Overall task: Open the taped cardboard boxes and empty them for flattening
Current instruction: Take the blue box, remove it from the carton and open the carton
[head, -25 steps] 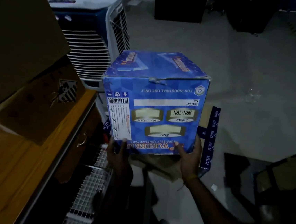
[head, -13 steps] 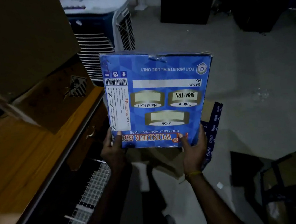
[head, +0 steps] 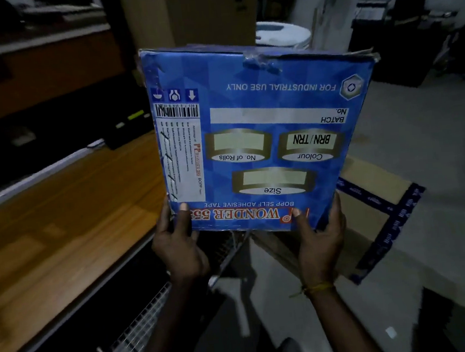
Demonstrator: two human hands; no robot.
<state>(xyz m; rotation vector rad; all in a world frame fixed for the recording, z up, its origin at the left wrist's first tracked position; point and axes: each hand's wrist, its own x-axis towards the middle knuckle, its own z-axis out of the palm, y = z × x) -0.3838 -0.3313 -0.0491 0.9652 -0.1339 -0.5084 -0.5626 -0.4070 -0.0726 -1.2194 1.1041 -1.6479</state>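
Note:
A blue printed cardboard box (head: 260,122) fills the middle of the view, held up off the floor with its print upside down and crumpled tape along its top edge. My left hand (head: 180,246) grips its lower left corner, thumb on the front face. My right hand (head: 321,241) grips the lower right corner the same way. Behind and below the blue box lies a brown cardboard box (head: 369,219) with dark blue printed tape, partly hidden.
A wooden table top (head: 61,235) runs along the left, with a white wire rack (head: 133,341) below it. A white and blue air cooler (head: 283,33) stands behind the box. Dark furniture (head: 400,46) lines the far right. Grey floor (head: 421,143) spreads to the right.
Both hands have lifted the blue box higher and closer to the camera. The view has swung up and left, so the cooler now sits behind the box.

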